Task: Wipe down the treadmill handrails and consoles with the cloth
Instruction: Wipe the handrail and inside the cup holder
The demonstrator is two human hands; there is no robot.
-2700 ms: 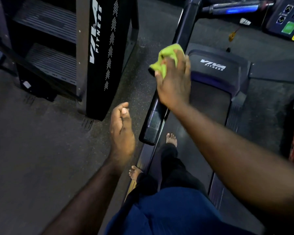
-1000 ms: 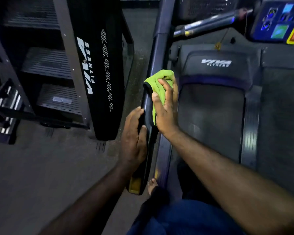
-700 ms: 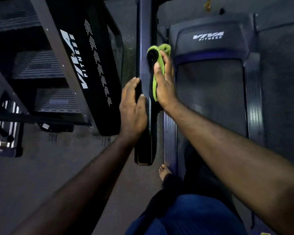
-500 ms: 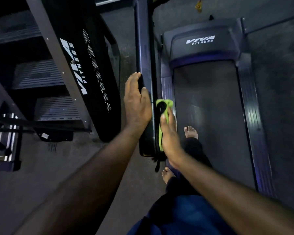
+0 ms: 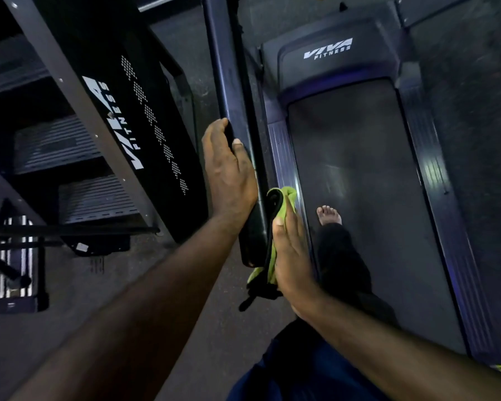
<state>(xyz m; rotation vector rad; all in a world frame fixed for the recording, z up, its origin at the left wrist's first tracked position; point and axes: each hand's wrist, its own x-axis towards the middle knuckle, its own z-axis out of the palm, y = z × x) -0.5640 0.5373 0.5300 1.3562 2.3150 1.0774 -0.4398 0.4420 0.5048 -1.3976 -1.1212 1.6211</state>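
Handrail [image 5: 232,82] runs 12 to 6. Right hand [image 5: 291,256], fingers flat, presses cloth [image 5: 288,198] on inner face at 6 end; left hand [image 5: 229,172] wraps outer edge. Judgement: this rail nearly wiped; console unseen, presumably left.

Floor [image 5: 70,342] under you is dark speckled rubber. Two machines stand directly on it. Treadmill [image 5: 451,241] is right of centre: belt [image 5: 359,154] runs away from you, ribbed side rails [image 5: 281,146] on both sides, motor cover [image 5: 327,65] marked VIVA FITNESS at the far end. Stair climber [image 5: 145,117] is on your left, with a black side panel carrying the same logo and grooved steps [image 5: 93,198] behind it. A strip of bare floor separates the two. Your bare foot [image 5: 329,216] is on the belt, near its left edge.
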